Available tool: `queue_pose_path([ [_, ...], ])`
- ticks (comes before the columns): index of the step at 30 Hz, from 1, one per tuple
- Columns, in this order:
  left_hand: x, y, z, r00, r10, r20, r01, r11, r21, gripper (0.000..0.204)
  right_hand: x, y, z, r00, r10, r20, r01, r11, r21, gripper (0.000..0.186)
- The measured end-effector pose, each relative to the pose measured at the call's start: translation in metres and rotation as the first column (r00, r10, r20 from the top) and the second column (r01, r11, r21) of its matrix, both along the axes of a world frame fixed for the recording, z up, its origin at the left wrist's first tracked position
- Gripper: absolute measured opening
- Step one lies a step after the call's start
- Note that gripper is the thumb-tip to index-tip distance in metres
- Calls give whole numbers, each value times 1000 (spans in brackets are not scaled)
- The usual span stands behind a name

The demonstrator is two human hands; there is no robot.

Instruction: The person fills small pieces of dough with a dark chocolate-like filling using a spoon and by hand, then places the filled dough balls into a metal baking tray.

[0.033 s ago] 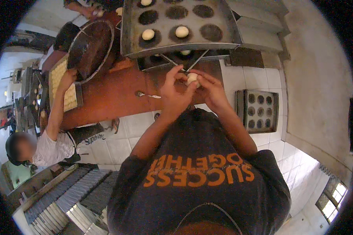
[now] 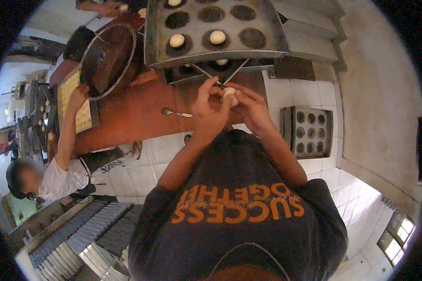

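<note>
In the head view, a pale dough ball (image 2: 230,96) is between my left hand (image 2: 212,105) and my right hand (image 2: 249,105), with fingers of both closed round it. Just beyond them, a metal tray with round hollows (image 2: 211,29) has pale balls (image 2: 217,37) in some hollows. Under it sits a second, darker tray (image 2: 169,75), partly hidden, with metal rods reaching down toward my fingers. A spoon (image 2: 176,112) lies on the red-brown tabletop (image 2: 131,117), left of my hands.
A co-worker (image 2: 63,168) at the left reaches past a large dark basin (image 2: 108,56) beside a tray of dough pieces (image 2: 82,117). Another person's hand (image 2: 109,8) shows at the top. An empty hollowed pan (image 2: 312,122) sits at the right, beside pale walls.
The co-worker's hand at the left has shifted slightly. My left thumb has moved a little on the dough ball.
</note>
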State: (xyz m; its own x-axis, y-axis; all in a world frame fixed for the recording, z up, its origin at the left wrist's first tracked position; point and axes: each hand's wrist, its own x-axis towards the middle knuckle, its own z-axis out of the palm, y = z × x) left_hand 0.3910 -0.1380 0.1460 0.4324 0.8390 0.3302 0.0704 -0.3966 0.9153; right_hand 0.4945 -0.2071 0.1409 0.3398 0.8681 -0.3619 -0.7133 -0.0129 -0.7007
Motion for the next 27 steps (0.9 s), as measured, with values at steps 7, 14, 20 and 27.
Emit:
queue_pose_path([
  [7, -8, 2, -13, 998, 12, -69, 14, 931, 364, 38, 4, -8, -2, 985, -34, -171, 26, 998, -51, 27],
  [14, -20, 2, -25, 974, 18, 226, -56, 985, 166, 22, -1, -13, -5, 973, -16, -232, 4, 999, -49, 31],
  [20, -72, 15, -33, 985, 124, 123, -102, 980, -173, 18, 16, -5, 23, 866, 149, 478, -111, 988, -107, 31],
  [27, -129, 20, -54, 987, 158, 8, -155, 978, -137, 13, 122, 73, 76, -85, -255, 963, 299, 916, 268, 42],
])
